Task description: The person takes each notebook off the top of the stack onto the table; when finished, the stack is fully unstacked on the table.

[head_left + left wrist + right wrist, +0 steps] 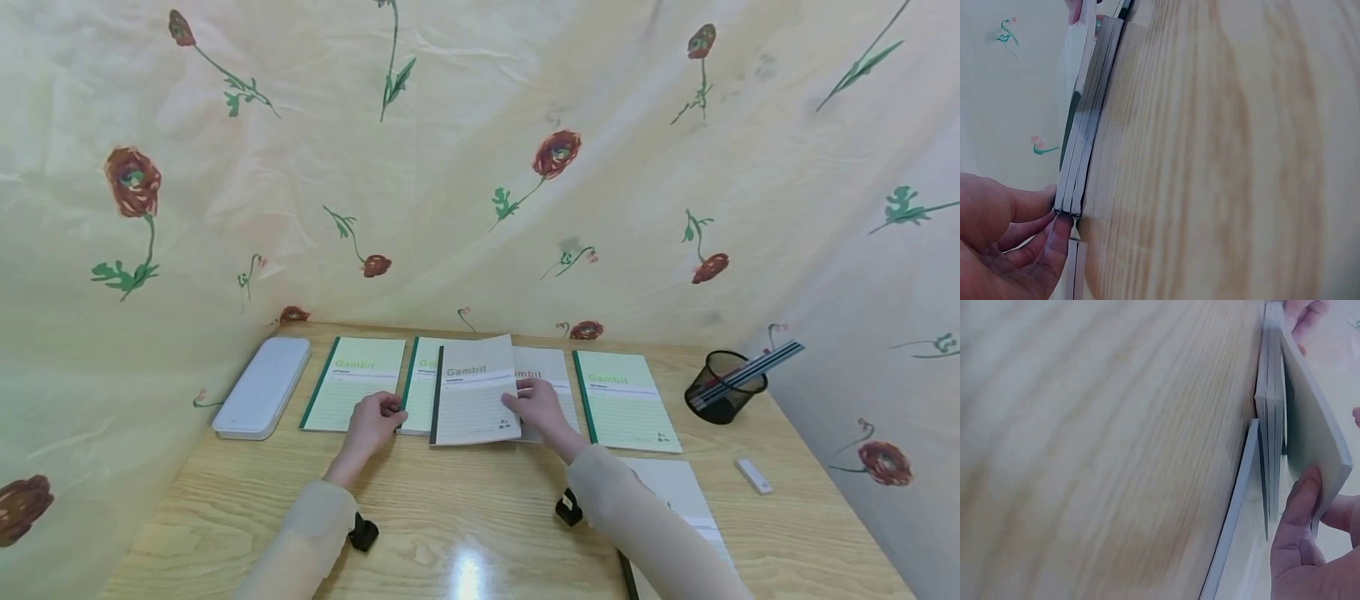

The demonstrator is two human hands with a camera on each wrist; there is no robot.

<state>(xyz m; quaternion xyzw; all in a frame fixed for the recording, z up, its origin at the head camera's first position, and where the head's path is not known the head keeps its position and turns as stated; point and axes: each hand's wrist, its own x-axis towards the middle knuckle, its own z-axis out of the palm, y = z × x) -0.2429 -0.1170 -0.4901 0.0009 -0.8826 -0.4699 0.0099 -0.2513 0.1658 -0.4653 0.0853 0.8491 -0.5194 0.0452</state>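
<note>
Head view: the grey notebook point(472, 390), marked "Gambit", lies atop the row of green notebooks point(628, 400), mid-desk; gathering looks barely begun, with the rest still spread out. Left hand point(372, 423) curls at its left edge; right hand point(537, 406) pinches its right edge.

Left wrist view: fingertips point(1060, 234) grip the stacked corner.

Right wrist view: thumb point(1294, 515) lifts the cover.
</note>
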